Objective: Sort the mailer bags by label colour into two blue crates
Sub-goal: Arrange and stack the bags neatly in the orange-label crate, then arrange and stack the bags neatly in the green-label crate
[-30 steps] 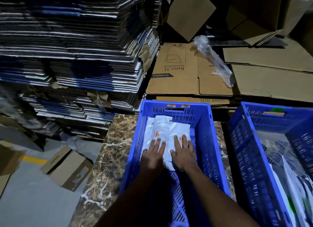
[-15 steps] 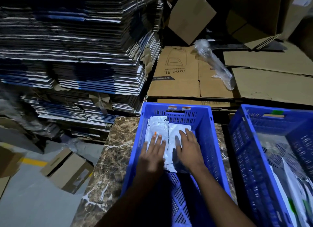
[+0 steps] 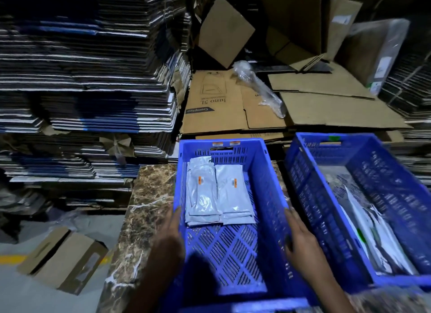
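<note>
Left hand (image 3: 171,236) flat against the left crate (image 3: 268,196) outer left wall, right hand (image 3: 300,239) against its right wall, fingers spread, clamping nothing visibly. Inside that crate, at the far end: two stacks of orange-labelled mailer bags (image 3: 217,193) side by side.

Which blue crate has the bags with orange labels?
The left crate, the one between both hands. Its two bag stacks show orange labels, while the right crate holds bags with green marks.

A warehouse: tall stacks of flattened cartons (image 3: 88,79), blue crates (image 3: 268,196)
</note>
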{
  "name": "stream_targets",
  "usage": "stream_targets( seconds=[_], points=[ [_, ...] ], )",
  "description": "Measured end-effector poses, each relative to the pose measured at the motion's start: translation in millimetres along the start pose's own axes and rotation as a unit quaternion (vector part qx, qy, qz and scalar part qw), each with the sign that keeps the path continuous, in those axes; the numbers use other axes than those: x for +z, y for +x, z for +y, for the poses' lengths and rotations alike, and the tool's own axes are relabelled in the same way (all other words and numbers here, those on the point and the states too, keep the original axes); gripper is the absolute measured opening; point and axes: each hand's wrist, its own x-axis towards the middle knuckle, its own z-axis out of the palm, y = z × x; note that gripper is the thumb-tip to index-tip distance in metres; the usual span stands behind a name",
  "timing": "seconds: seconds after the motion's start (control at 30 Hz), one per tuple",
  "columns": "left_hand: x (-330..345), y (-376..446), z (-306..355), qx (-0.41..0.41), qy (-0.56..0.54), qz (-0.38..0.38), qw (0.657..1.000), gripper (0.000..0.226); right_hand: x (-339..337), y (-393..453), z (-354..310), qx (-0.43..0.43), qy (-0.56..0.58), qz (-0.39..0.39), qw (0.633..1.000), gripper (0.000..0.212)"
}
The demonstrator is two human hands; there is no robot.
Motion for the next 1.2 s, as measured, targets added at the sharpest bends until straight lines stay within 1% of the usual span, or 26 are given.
stream_targets(
  seconds=[0.07,0.13,0.17,0.2,0.4,0.47,0.53,0.57,0.67,0.7,0.77,0.87,0.93,1.0,1.13,1.2],
  points=[
    [-1,-2,-5,0.018,-0.004,-0.003,1.0,0.071,-5,4,-9,0.033,0.002,-0.014,0.999,0.087],
    [-10,0,-1,-0.025,-0.028,-0.019,0.999,0.071,-4,6,-18,0.039,-0.003,-0.026,0.999,0.088],
    [-15,2,-3,-0.058,-0.03,-0.036,0.997,0.072,-2,6,-23,0.035,-0.012,-0.03,0.999,0.087],
    [-19,3,-6,-0.074,-0.023,-0.043,0.996,0.072,0,4,-29,0.028,-0.02,-0.031,0.999,0.087],
    [-53,-4,-43,-0.064,0.019,-0.04,0.997,0.069,14,-7,-85,0.028,-0.015,-0.049,0.998,0.087],
    [-63,-5,-55,-0.078,0.023,-0.045,0.996,0.069,23,-8,-97,0.022,-0.003,-0.049,0.999,0.086],
    [-70,-4,-61,-0.09,0.033,-0.059,0.994,0.066,26,-11,-104,0.017,0.005,-0.05,0.999,0.081],
    [-73,-3,-61,-0.092,0.039,-0.061,0.993,0.063,26,-13,-105,0.016,0.014,-0.05,0.999,0.075],
    [-76,0,-51,-0.075,0.08,-0.023,0.994,0.053,14,-21,-103,0.01,0.055,-0.024,0.998,0.06],
    [-77,1,-42,-0.065,0.098,-0.007,0.993,0.051,8,-25,-100,0.007,0.063,-0.013,0.998,0.058],
    [-74,1,-16,-0.039,0.101,0.018,0.994,0.047,-5,-31,-90,0.005,0.074,0.012,0.997,0.053],
    [-56,-2,31,0.01,0.037,0.024,0.999,0.045,-26,-38,-66,0.011,0.088,0.055,0.995,0.046],
    [-38,-4,69,0.037,-0.025,0.006,0.999,0.044,-38,-41,-44,0.014,0.096,0.101,0.99,0.039],
    [-14,-6,111,0.077,-0.063,-0.011,0.995,0.044,-52,-43,-16,0.018,0.092,0.156,0.983,0.033],
    [41,-13,198,0.159,-0.073,-0.074,0.982,0.049,-84,-51,47,0.021,0.081,0.229,0.97,0.029],
    [75,-13,242,0.162,-0.069,-0.099,0.979,0.05,-102,-56,91,0.021,0.064,0.235,0.97,0.027]
  ],
)
